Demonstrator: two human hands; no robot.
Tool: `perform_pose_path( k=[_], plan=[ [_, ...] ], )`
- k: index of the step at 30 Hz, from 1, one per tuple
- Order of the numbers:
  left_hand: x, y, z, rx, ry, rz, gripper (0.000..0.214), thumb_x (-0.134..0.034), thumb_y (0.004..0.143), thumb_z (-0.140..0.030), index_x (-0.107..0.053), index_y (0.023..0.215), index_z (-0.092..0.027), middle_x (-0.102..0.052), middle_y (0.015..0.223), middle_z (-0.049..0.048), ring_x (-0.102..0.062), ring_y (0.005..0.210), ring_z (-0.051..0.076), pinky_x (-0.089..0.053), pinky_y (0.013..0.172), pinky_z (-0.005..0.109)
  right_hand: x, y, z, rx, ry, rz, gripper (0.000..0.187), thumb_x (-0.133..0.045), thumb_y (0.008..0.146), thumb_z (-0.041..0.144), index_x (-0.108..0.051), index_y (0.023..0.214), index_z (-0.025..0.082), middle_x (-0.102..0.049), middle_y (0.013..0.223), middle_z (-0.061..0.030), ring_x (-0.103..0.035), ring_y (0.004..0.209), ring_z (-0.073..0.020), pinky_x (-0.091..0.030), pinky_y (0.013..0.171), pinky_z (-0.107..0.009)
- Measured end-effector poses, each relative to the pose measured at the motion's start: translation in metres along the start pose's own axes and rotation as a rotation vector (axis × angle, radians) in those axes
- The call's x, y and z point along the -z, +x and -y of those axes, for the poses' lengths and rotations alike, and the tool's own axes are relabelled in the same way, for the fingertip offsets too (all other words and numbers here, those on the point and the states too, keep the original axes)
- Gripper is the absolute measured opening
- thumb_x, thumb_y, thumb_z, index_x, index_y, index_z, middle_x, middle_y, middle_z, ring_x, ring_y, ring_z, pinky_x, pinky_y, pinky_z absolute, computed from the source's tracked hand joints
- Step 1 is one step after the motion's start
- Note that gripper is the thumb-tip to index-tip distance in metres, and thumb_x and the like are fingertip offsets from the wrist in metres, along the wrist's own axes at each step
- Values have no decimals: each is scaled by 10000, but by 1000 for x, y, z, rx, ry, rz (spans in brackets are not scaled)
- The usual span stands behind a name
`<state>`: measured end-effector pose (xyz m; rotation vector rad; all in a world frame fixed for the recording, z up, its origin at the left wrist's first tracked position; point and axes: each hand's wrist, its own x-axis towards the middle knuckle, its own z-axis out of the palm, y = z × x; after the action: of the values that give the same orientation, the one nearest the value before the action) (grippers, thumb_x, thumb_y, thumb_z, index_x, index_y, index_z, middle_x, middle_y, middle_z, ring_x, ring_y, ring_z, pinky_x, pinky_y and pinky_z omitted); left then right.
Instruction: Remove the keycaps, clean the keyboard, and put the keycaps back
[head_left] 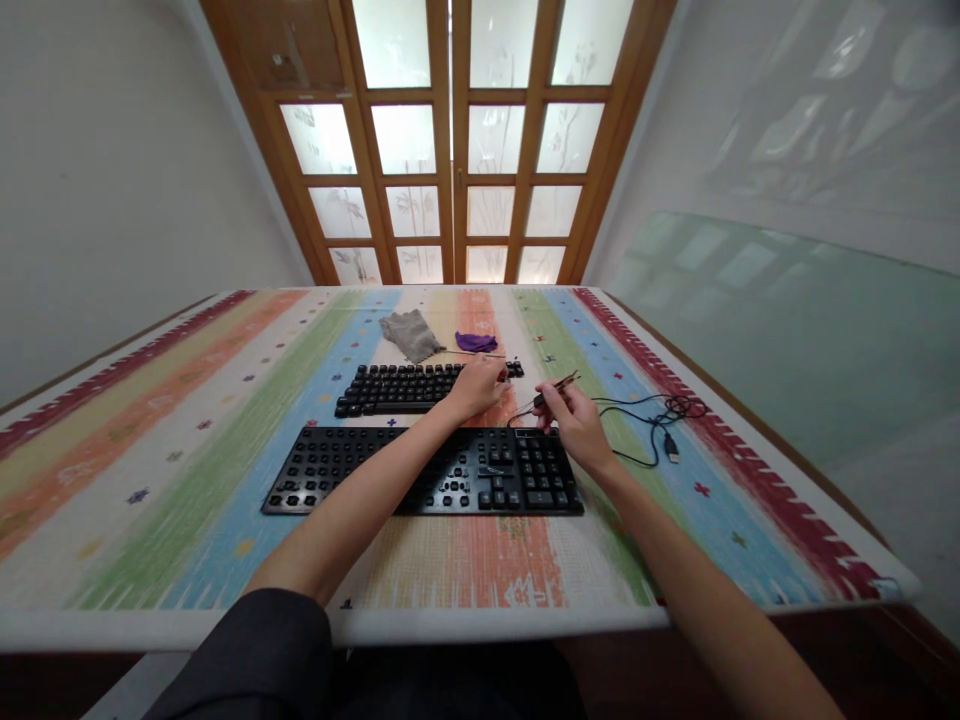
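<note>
My left hand (480, 388) reaches over the right end of the rows of loose black keycaps (405, 385), its fingers curled together. Whatever is between those fingers is too small to make out. My right hand (574, 418) grips a slim dark tool with thin prongs (568, 380), above the upper right corner of the keyboard. The black keyboard (559, 500) lies flat below both hands, under my left forearm. Its left and middle parts show bare key switches (322, 465). Keycaps still sit on its number pad (541, 470).
A grey cloth glove (411, 335) and a purple cloth (475, 342) lie behind the keycaps, with a thin rod (472, 353) near them. A black cable (660, 410) with a USB plug (670, 447) coils at right. A striped tablecloth (225, 430) covers the table.
</note>
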<state>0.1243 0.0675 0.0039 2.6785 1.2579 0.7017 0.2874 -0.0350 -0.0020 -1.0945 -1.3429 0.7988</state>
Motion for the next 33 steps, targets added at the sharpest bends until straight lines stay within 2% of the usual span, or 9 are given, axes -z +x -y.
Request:
perform_pose_path(
  k=[7, 12, 20, 27, 33],
  plan=[
    [-14, 12, 4, 48, 43, 59, 73, -661, 808, -222, -695, 824, -160, -688, 871, 97, -587, 947, 271, -470, 835, 373, 0, -4, 3, -15, -40, 34, 457, -568, 842, 637, -582, 893, 183, -619, 627, -4, -580, 489, -139, -454, 439, -247],
    [-13, 14, 9, 64, 57, 56, 78, -653, 812, -226, -702, 804, -166, -693, 879, 98, -570, 973, 278, -454, 854, 385, -2, -8, 4, -4, -68, 84, 429, -533, 879, 610, -586, 899, 185, -629, 638, -5, -585, 503, -138, -462, 463, -246],
    [-13, 15, 8, 90, 37, 40, 71, -654, 800, -196, -686, 748, -160, -696, 856, 104, -574, 961, 284, -440, 881, 407, -2, -9, 4, 23, -109, 91, 415, -517, 893, 598, -582, 916, 188, -640, 651, -9, -588, 503, -142, -465, 479, -254],
    [-7, 10, 6, 109, 2, -12, 63, -630, 784, -155, -674, 826, -139, -692, 842, 100, -591, 906, 274, -450, 855, 391, -2, -10, 3, 34, -115, 127, 362, -530, 907, 544, -585, 922, 187, -631, 649, -5, -578, 498, -140, -462, 500, -262],
    [9, -16, 1, 32, -55, -58, 132, -547, 830, -140, -677, 850, -151, -688, 822, 69, -580, 892, 240, -442, 870, 367, -3, -16, 9, 31, -111, 330, 362, -537, 905, 537, -587, 849, 184, -609, 621, 9, -565, 488, -124, -441, 500, -249]
  ],
)
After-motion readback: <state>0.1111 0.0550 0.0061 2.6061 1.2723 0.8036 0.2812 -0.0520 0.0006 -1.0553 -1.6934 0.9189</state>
